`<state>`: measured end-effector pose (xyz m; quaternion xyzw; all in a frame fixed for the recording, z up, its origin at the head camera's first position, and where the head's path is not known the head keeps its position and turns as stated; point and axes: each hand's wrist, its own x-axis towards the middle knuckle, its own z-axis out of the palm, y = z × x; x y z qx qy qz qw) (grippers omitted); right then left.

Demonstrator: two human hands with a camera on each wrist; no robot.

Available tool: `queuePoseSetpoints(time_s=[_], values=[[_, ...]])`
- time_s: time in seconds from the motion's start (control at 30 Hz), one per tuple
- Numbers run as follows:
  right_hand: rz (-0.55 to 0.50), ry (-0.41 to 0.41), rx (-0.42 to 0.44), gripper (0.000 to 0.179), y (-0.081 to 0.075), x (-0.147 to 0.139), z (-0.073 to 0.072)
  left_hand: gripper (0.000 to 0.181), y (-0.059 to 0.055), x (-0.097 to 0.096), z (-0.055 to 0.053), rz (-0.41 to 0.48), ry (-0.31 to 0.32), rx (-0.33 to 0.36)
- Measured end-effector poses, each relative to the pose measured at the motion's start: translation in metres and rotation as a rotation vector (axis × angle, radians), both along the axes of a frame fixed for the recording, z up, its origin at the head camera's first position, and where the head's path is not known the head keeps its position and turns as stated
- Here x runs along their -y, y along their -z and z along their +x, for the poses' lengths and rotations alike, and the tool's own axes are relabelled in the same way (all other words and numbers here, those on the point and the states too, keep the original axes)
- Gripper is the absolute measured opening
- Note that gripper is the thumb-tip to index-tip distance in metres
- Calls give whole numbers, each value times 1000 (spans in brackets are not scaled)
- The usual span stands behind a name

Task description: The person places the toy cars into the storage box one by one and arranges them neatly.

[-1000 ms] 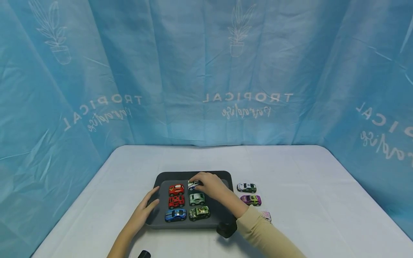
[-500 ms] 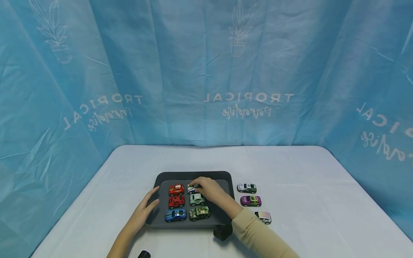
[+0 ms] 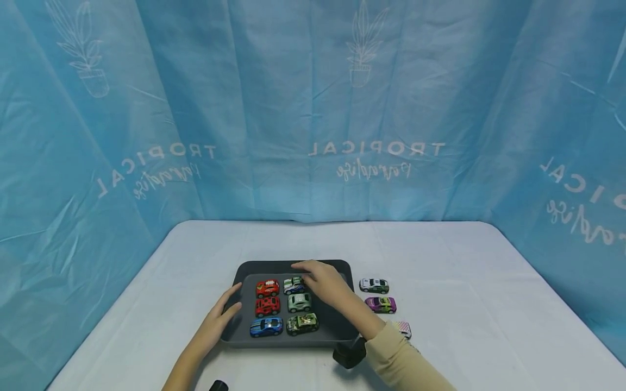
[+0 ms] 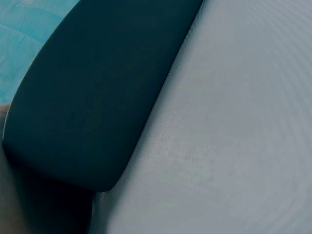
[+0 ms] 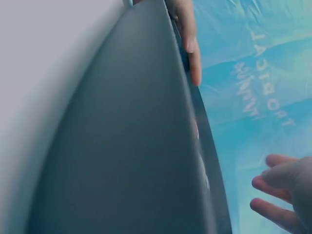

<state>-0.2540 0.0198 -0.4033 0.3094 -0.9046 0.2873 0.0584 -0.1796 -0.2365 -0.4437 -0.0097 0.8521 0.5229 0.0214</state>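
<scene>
A dark grey tray point(image 3: 264, 266) lies on the table with several small toy cars inside in two columns. My right hand point(image 3: 325, 283) is over its right half, fingers extended and holding nothing, beside the white, blue and green toy car point(image 3: 293, 285). In the right wrist view that hand point(image 5: 285, 187) shows spread fingers. Below that car sit a pale green toy car point(image 3: 299, 302) and a camouflage toy car point(image 3: 302, 323). The other column has two red toy cars, the upper point(image 3: 267, 288) and lower point(image 3: 267, 306), and a blue one point(image 3: 266, 326). My left hand point(image 3: 213, 323) rests at the tray's left rim, fingers straight.
Right of the tray stand a white and dark toy car point(image 3: 374, 285), a purple one point(image 3: 380, 304) and a pink-checked white one point(image 3: 403, 329), partly behind my right sleeve. A white cloth point(image 3: 464, 271) covers the table; a blue curtain point(image 3: 313, 108) hangs behind.
My right hand has lowered the white, blue and green toy car into the top of the right column and let go, then shifted slightly right and up. My left hand has not moved.
</scene>
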Motion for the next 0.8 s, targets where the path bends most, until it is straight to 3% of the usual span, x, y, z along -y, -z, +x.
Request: queuePoseSetpoints(time_s=[0.2, 0.47, 0.8], values=[[-37, 17, -70, 35, -2, -13, 13, 56, 0, 0, 1, -7, -1, 3], [-29, 54, -326, 41, 1, -36, 33, 56, 0, -1, 0, -6, -6, 3], [15, 79, -467, 51, 5, -75, 53, 56, 1, 0, 0, -8, -8, -5]])
